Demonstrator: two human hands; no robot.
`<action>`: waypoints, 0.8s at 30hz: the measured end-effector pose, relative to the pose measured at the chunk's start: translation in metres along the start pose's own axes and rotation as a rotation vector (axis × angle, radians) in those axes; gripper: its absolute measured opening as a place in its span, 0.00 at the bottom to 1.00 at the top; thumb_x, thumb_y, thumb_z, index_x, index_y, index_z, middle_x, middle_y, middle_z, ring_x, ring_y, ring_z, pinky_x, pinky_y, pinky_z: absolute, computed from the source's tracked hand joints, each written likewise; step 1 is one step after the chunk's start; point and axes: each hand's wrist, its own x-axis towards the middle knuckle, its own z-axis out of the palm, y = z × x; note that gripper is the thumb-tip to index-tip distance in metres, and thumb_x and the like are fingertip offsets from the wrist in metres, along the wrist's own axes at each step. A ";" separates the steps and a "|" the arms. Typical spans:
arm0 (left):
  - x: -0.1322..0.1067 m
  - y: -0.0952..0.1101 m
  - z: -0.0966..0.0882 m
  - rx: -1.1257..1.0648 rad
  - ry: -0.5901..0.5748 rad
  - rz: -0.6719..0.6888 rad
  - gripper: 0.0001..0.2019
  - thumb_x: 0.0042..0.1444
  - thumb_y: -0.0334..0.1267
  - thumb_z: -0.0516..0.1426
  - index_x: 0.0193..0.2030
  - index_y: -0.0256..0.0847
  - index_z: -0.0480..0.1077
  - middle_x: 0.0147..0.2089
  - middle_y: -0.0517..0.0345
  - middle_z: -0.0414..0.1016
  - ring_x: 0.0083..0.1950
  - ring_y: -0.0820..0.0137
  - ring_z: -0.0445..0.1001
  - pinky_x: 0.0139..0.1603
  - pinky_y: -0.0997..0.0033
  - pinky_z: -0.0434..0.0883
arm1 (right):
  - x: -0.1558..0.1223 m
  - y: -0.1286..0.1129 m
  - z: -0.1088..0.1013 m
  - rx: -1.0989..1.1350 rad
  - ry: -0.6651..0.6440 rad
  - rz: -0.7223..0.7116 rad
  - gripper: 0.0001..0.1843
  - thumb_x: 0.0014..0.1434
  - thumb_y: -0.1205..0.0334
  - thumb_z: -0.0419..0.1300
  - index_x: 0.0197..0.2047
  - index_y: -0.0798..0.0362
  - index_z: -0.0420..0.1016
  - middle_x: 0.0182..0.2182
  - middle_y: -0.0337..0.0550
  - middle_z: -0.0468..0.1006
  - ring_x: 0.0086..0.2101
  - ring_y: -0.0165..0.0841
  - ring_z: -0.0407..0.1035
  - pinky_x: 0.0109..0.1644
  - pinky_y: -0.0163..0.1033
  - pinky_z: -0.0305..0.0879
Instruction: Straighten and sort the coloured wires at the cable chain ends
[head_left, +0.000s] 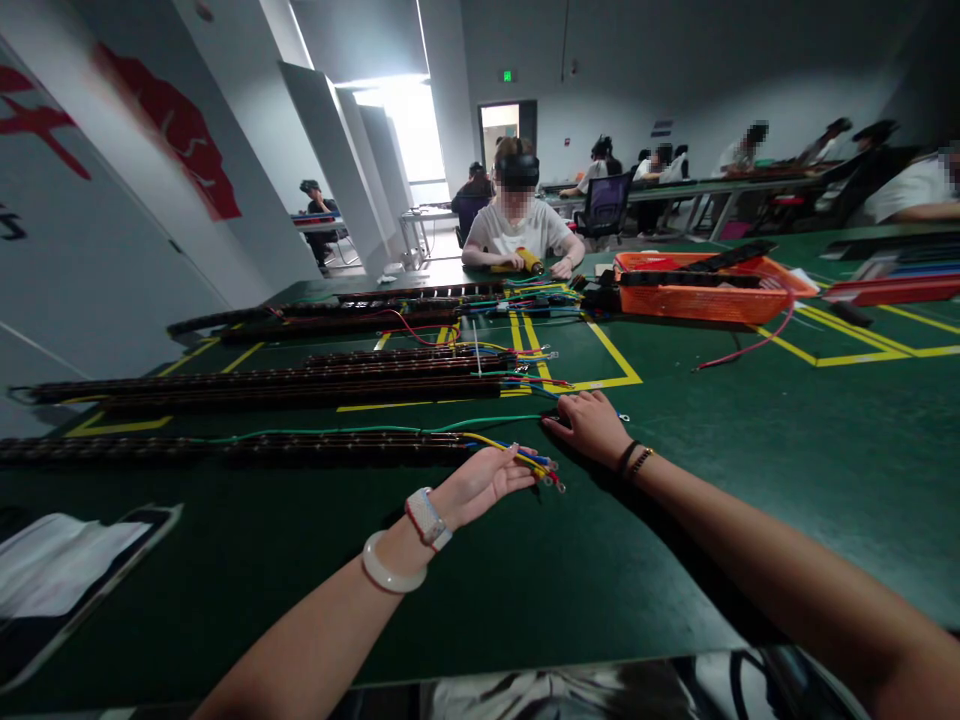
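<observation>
My left hand (486,486) is turned palm up under a bunch of yellow, blue and red wires (541,463) with ring terminals. Its thumb lies over the wires and its fingers are partly curled beneath them. The bunch comes out of a long black cable harness (345,450) lying across the table. Just to the right, my right hand (592,428) rests low on the table with its fingers closed on the end of a green wire (390,430). A ring terminal (624,417) pokes out beyond the knuckles; which wire it belongs to is hidden.
More black harnesses (285,385) lie beyond, over yellow tape lines (615,350) on the green table (750,480). An orange basket (690,300) stands at the back right. A dark tray with white sheets (75,560) is at left. Opposite sits a person (517,230) near a yellow tool (529,261).
</observation>
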 end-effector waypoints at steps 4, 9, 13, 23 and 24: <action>0.001 -0.001 -0.004 0.002 -0.010 0.001 0.11 0.62 0.32 0.48 0.43 0.27 0.67 0.47 0.35 0.74 0.49 0.61 0.74 0.59 0.58 0.62 | -0.003 -0.004 -0.005 0.029 0.072 -0.002 0.19 0.59 0.45 0.52 0.30 0.54 0.67 0.29 0.45 0.74 0.33 0.37 0.65 0.40 0.40 0.50; 0.000 -0.001 -0.004 -0.028 -0.007 -0.002 0.09 0.60 0.31 0.51 0.42 0.28 0.69 0.45 0.39 0.75 0.48 0.63 0.75 0.58 0.60 0.64 | -0.011 -0.009 -0.024 0.132 0.153 -0.340 0.18 0.64 0.54 0.47 0.27 0.53 0.66 0.25 0.41 0.71 0.30 0.32 0.61 0.40 0.39 0.51; -0.001 0.000 0.000 -0.041 0.007 -0.003 0.08 0.60 0.31 0.51 0.40 0.30 0.69 0.44 0.42 0.75 0.47 0.67 0.74 0.58 0.63 0.63 | -0.018 -0.011 -0.037 0.142 0.129 -0.824 0.22 0.63 0.47 0.48 0.26 0.53 0.67 0.21 0.39 0.67 0.25 0.30 0.56 0.37 0.39 0.50; -0.002 0.000 0.002 -0.041 0.026 0.013 0.08 0.61 0.32 0.51 0.37 0.30 0.69 0.43 0.41 0.75 0.46 0.66 0.75 0.57 0.62 0.64 | -0.023 -0.013 -0.036 0.078 0.322 -0.889 0.17 0.62 0.59 0.51 0.23 0.53 0.67 0.17 0.36 0.64 0.22 0.28 0.53 0.30 0.38 0.46; -0.002 0.001 0.002 -0.055 0.036 0.011 0.08 0.61 0.32 0.51 0.37 0.30 0.69 0.42 0.42 0.75 0.45 0.67 0.75 0.57 0.62 0.64 | -0.023 -0.013 -0.035 0.101 0.342 -0.849 0.17 0.62 0.59 0.51 0.22 0.52 0.66 0.17 0.36 0.64 0.21 0.28 0.53 0.30 0.38 0.46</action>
